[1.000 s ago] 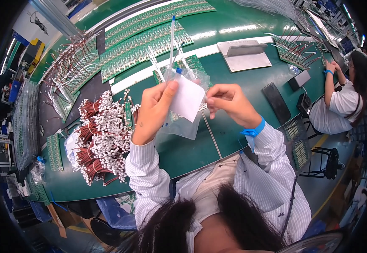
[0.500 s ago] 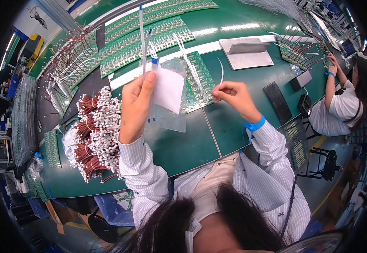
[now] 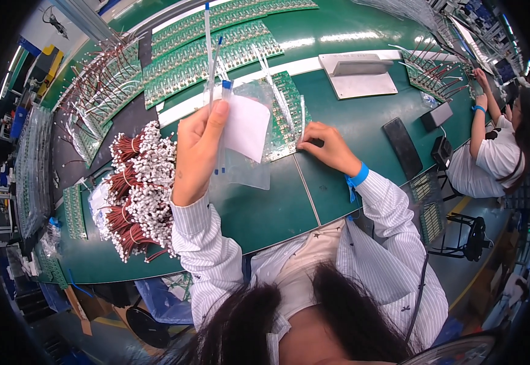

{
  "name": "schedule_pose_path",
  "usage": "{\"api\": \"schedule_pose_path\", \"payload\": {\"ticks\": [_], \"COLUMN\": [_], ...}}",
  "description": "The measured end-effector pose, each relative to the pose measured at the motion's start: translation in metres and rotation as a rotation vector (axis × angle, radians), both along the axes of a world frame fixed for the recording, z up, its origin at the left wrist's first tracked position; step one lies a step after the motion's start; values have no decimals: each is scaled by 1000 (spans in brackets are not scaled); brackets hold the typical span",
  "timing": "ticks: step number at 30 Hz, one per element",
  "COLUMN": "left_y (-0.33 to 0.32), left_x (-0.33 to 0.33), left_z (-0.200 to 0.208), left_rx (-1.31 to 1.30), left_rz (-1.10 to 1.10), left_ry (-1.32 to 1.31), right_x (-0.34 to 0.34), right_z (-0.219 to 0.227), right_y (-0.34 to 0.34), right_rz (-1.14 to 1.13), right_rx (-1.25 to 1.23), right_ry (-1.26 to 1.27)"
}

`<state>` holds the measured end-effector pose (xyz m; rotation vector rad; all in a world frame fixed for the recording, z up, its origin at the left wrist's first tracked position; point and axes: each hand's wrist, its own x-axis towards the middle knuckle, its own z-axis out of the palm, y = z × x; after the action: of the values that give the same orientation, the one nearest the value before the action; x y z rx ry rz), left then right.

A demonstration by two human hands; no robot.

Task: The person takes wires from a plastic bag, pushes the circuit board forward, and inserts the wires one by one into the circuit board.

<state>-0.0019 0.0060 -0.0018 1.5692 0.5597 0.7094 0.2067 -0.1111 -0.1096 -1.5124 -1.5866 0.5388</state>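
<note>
My left hand (image 3: 198,143) is closed around a clear plastic bag (image 3: 249,176) with a white paper (image 3: 249,131) in it. Long flat ribbon cables (image 3: 208,45) with blue ends stick up from the same grip. At the near right corner of a green circuit board panel (image 3: 286,91), the fingers of my right hand (image 3: 333,149) pinch the lower end of a single white flat cable (image 3: 302,112), which stands up along the panel's right edge. Several white cables rest across that panel. Whether the pinched end sits in a connector is hidden by my fingertips.
Bundles of brown wires with white connectors (image 3: 146,194) lie left of my left hand. More board panels (image 3: 216,61) stretch behind. A pale metal fixture (image 3: 357,76), a black slab (image 3: 402,146) and a dark box (image 3: 435,115) stand right. Another person (image 3: 484,152) works at far right.
My right hand has moved slightly left and down to the panel's corner with the white cable, which now stands straighter. My left hand keeps its grip, nearly still.
</note>
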Motion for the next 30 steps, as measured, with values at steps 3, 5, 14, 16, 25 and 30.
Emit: {"api": "schedule_pose_path", "payload": {"ticks": [3, 5, 14, 16, 25, 30], "left_y": [0, -1, -2, -2, 0, -8], "left_x": [0, 1, -1, 0, -5, -7], "left_z": [0, 1, 2, 2, 3, 22], "left_rx": [6, -1, -12, -14, -24, -95], "left_rz": [0, 5, 11, 10, 12, 96], "left_ry": [8, 0, -20, -20, 8, -110], "right_x": [-1, -1, -6, -6, -8, -9], "right_z": [0, 0, -1, -4, -10, -13], "right_y": [0, -1, -5, -7, -6, -7], "right_rz": [-14, -10, 58, 41, -12, -35], "right_rx": [-23, -24, 227, 236, 233, 253], "right_ry": [35, 38, -353, -342, -251, -247]}}
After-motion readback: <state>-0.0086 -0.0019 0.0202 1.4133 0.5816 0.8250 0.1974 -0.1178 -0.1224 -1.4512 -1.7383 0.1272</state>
